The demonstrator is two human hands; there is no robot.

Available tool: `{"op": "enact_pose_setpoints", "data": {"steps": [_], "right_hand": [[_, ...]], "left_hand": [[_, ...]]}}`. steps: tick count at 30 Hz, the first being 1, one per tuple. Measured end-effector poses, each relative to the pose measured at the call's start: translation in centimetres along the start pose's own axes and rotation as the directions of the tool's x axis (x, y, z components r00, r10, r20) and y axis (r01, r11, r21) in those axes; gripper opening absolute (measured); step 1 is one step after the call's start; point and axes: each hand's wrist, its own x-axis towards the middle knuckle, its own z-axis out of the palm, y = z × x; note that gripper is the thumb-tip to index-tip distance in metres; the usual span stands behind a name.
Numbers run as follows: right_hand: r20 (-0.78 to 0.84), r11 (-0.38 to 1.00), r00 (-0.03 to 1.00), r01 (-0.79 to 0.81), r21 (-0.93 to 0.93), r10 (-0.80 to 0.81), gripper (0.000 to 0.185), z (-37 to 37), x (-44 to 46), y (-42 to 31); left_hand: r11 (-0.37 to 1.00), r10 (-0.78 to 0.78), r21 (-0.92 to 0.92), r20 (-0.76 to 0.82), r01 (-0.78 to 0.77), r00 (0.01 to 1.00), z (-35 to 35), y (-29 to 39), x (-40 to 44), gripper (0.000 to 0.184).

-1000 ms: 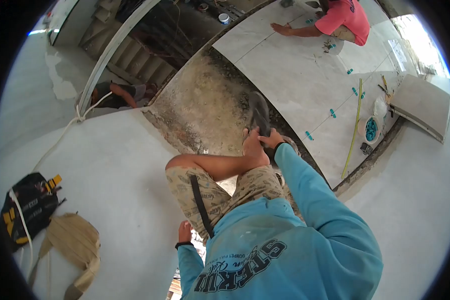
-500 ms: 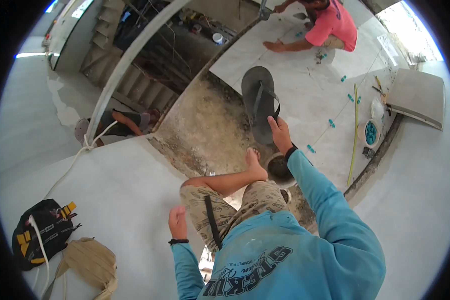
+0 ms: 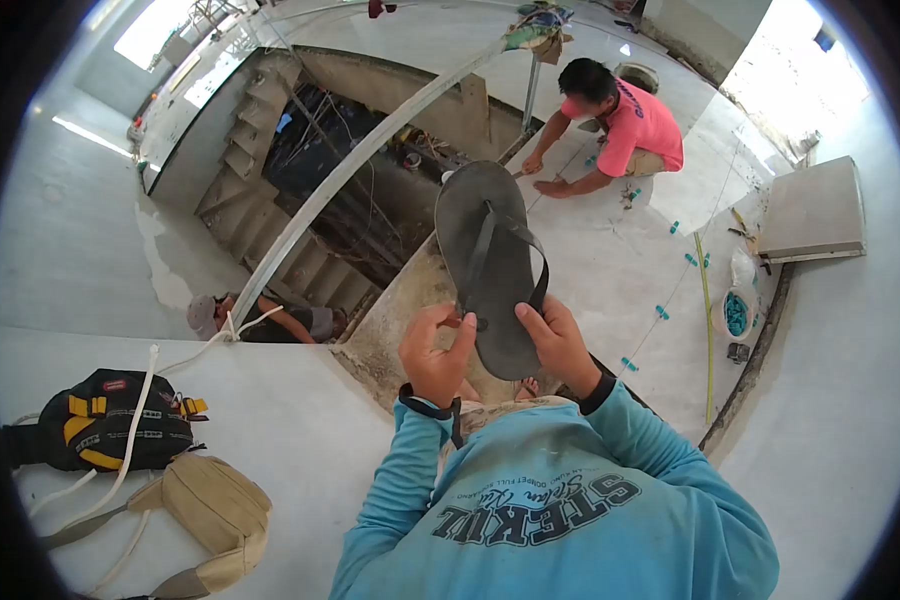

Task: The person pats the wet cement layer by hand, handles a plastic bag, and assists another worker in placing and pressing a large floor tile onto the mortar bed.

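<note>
A black flip-flop (image 3: 475,225) is held up in front of me, its sole side toward the strap facing me and its toe end pointing away. My right hand (image 3: 562,348) grips the right edge near the heel, thumb on the top face. Around the left edge, my left hand (image 3: 435,352) has thumb and fingers closed where the strap (image 3: 483,250) meets the footbed. Part of a bare foot (image 3: 526,388) shows below the heel.
A co-worker in a pink shirt (image 3: 653,128) crouches on the tiled floor. Another person (image 3: 270,318) is by the stairwell at left, below a curved rail (image 3: 340,180). A bucket of teal pieces (image 3: 736,314), a black bag (image 3: 120,415) and a tan bag (image 3: 215,510) lie at the sides.
My left hand has come up from my lap to the flip-flop. The flip-flop has come nearer my body, and my raised leg has dropped lower, mostly hidden behind my hands.
</note>
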Motion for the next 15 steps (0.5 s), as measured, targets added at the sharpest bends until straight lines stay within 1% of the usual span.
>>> {"op": "enact_pose_setpoints", "data": {"steps": [1,2,3,4,5,6,7,8,9,10,11,12,13,14,15], "right_hand": [[0.021,1.000,1.000,0.001,-0.027,0.000,0.028,0.1,-0.3,-0.3],[0.022,1.000,1.000,0.002,-0.026,-0.002,0.028,0.1,-0.5,-0.8],[0.045,0.999,0.999,0.010,-0.035,-0.008,0.029,0.0,-0.6,-1.4],[0.068,0.999,0.998,0.022,-0.043,-0.019,0.029,-0.1,-0.5,-1.7],[0.069,0.999,0.997,0.030,-0.041,-0.027,0.029,-0.2,-0.6,-1.8],[0.078,0.994,0.995,0.067,-0.080,-0.061,0.031,-0.3,-0.6,-1.7],[0.088,0.988,0.992,0.099,-0.122,-0.089,0.033,-0.4,-0.7,-1.6],[0.090,0.987,0.992,0.099,-0.124,-0.088,0.033,-0.6,-1.0,-1.7],[0.097,0.981,0.993,0.088,-0.173,-0.072,0.032,-0.8,-1.1,-1.9],[0.104,0.972,0.993,0.078,-0.220,-0.056,0.032,-0.9,-1.3,-2.1],[0.109,0.973,0.992,0.080,-0.218,-0.057,0.032,-0.8,-1.5,-2.5],[0.125,0.962,0.991,0.083,-0.261,-0.052,0.032,-0.7,-1.8,-3.0],[0.138,0.949,0.989,0.085,-0.303,-0.045,0.032,-0.5,-2.1,-3.2],[0.140,0.950,0.989,0.086,-0.301,-0.045,0.032,-0.6,-2.1,-2.9],[0.127,0.967,0.990,0.086,-0.238,-0.057,0.033,-0.7,-1.8,-2.1]], "left_hand": [[1.000,0.005,-0.001,-0.001,-0.005,1.000,0.1,0.3,0.2,0.020],[0.965,-0.166,-0.207,-0.012,0.160,0.986,0.2,0.9,0.3,0.018],[0.863,-0.328,-0.402,0.012,0.305,0.944,0.2,1.3,0.4,0.016],[0.866,-0.321,-0.401,0.010,0.298,0.947,0.2,1.3,0.6,0.016],[0.806,-0.385,-0.482,0.013,0.343,0.923,0.2,1.1,0.8,0.017],[0.735,-0.448,-0.561,0.022,0.382,0.894,0.1,0.9,1.0,0.019],[0.735,-0.446,-0.562,0.020,0.379,0.895,0.0,0.7,1.2,0.019],[0.777,-0.371,-0.531,0.047,0.338,0.928,-0.2,0.5,1.3,0.019],[0.815,-0.294,-0.501,0.075,0.291,0.953,-0.2,0.6,1.4,0.019],[0.816,-0.293,-0.501,0.071,0.288,0.953,-0.1,0.8,1.5,0.019],[0.864,-0.232,-0.439,0.090,0.248,0.969,-0.2,1.1,1.6,0.018],[0.905,-0.173,-0.374,0.113,0.204,0.978,-0.2,1.4,1.7,0.017],[0.906,-0.176,-0.371,0.111,0.205,0.978,-0.1,1.4,1.5,0.017],[0.911,-0.172,-0.366,0.086,0.192,0.981,0.2,1.4,1.3,0.016],[0.915,-0.166,-0.364,0.061,0.176,0.984,0.4,1.3,1.3,0.016]]}}
